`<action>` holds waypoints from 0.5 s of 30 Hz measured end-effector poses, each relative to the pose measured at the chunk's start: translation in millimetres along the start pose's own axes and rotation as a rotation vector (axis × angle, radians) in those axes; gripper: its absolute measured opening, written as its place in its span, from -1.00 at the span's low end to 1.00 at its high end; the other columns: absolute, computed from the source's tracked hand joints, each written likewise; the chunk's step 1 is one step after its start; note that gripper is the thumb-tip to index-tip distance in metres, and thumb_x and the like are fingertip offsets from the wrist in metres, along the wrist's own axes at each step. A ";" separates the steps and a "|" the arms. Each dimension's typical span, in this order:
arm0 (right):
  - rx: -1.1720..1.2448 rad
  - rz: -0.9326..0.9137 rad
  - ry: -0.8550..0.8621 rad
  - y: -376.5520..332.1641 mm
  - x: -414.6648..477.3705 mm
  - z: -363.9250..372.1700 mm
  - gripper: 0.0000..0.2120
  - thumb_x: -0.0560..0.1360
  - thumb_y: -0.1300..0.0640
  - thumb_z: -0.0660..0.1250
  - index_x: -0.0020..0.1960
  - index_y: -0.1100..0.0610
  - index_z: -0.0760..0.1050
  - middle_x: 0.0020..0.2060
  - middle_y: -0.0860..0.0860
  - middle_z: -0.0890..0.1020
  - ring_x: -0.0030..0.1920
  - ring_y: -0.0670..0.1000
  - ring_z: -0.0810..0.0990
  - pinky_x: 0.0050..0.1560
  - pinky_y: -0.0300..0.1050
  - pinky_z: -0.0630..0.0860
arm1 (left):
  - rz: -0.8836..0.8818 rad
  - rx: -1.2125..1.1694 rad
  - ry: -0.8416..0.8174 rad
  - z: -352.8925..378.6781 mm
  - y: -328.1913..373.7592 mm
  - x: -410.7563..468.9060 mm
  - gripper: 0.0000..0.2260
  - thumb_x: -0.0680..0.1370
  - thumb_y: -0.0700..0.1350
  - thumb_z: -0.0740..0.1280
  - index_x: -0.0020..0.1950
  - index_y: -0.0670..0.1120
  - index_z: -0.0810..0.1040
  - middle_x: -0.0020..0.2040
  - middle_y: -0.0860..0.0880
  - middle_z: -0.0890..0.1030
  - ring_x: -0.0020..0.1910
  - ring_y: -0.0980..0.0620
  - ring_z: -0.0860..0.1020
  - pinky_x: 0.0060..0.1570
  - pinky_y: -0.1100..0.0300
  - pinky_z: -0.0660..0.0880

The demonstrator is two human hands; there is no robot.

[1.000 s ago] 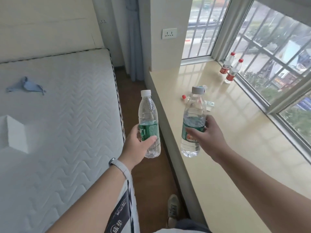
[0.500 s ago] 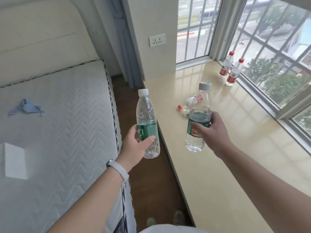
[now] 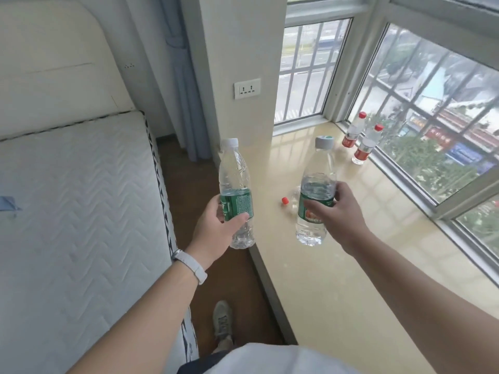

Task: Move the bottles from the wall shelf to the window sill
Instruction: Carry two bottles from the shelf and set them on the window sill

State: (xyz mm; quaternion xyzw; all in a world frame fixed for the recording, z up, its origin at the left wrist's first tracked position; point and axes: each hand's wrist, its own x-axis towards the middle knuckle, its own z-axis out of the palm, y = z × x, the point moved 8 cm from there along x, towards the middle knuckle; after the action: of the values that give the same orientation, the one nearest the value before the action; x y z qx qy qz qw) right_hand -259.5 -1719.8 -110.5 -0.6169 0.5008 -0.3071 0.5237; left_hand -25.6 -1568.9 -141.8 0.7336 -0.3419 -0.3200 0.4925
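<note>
Bottles ride upright so I can stand them straight down: right hand (image 3: pixel 339 211) clamps the grey-capped bottle (image 3: pixel 316 195) above the window sill (image 3: pixel 351 279), left hand (image 3: pixel 216 230) grips the white-capped bottle (image 3: pixel 236 195) just off its edge.

Each hand (image 3: pixel 216 225) (image 3: pixel 343 214) grips an upright bottle (image 3: pixel 236 184) (image 3: pixel 317 184).

White quilted mattress (image 3: pixel 81 211) sits left, glossy beige window sill (image 3: pixel 337 279) right, brown floor strip (image 3: pixel 189 190) between; two red-capped clear bottles (image 3: pixel 359 139) stand far right on the sill.
</note>
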 end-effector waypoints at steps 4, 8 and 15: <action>-0.018 -0.006 0.065 -31.4 33.3 32.8 -0.61 0.42 0.22 0.50 0.16 0.07 0.43 -0.11 -0.08 0.63 -0.25 -0.24 0.65 -0.30 -0.35 0.51 | 0.008 -0.013 -0.048 -34.0 -0.9 57.6 -0.61 0.48 0.03 0.47 0.27 0.18 0.47 0.07 0.20 0.65 -0.01 0.31 0.60 -0.05 0.30 0.52; -0.052 -0.025 0.113 -58.4 68.1 66.5 -0.58 0.40 0.16 0.53 0.17 0.03 0.45 -0.04 -0.08 0.64 -0.09 -0.14 0.64 -0.15 -0.19 0.51 | 0.024 -0.044 -0.069 -70.9 -4.4 112.1 -0.66 0.47 0.02 0.47 0.19 0.23 0.48 0.05 0.19 0.66 -0.02 0.28 0.62 -0.01 0.25 0.55; -0.015 -0.029 0.131 -76.3 101.5 119.5 -0.61 0.35 0.13 0.56 0.06 -0.07 0.46 -0.06 -0.05 0.67 -0.10 -0.10 0.68 -0.02 -0.02 0.62 | 0.036 -0.038 -0.109 -101.2 -10.3 172.2 -0.72 0.49 0.00 0.47 0.09 0.26 0.47 0.03 0.19 0.66 -0.03 0.31 0.60 -0.06 0.33 0.52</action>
State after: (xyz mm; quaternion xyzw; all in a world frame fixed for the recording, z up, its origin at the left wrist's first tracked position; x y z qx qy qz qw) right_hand -97.4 -1778.6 -83.9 -0.6065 0.5272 -0.3506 0.4809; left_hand 154.6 -1655.7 -143.0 0.6992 -0.3752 -0.3572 0.4927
